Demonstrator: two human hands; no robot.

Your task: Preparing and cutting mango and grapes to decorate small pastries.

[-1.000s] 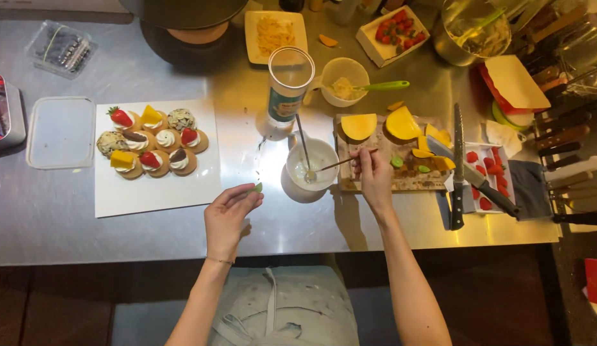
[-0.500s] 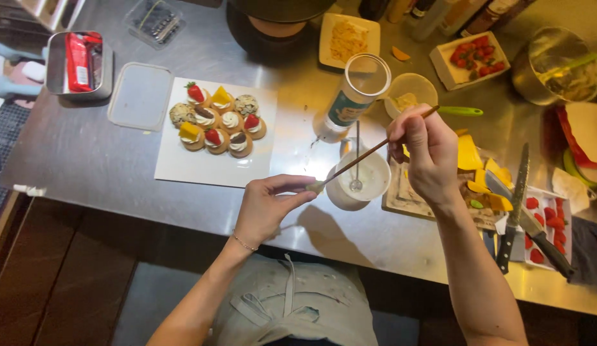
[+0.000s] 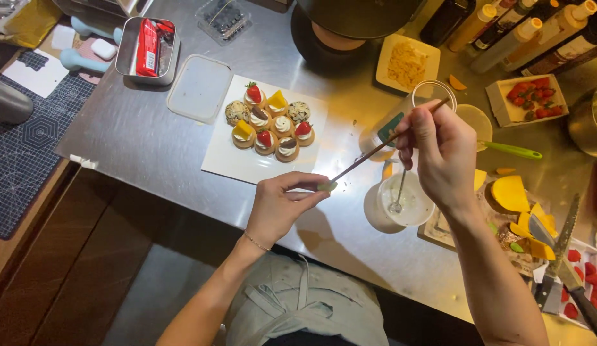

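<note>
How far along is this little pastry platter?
Nine small tartlets already sit on the white board, each with cream and a topping: strawberry, mango, chocolate or crumbs. In hand now: the left hand pinches a small green piece against the tip of long tweezers held by the right hand. No green garnish shows on any tartlet yet, so that seems left.

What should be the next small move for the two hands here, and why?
Probably the right hand should close the chopsticks on the small green piece and lift it clear. Their tips already meet it where the left hand pinches it, and some of the little tarts on the white plate carry no fruit topping.
</note>
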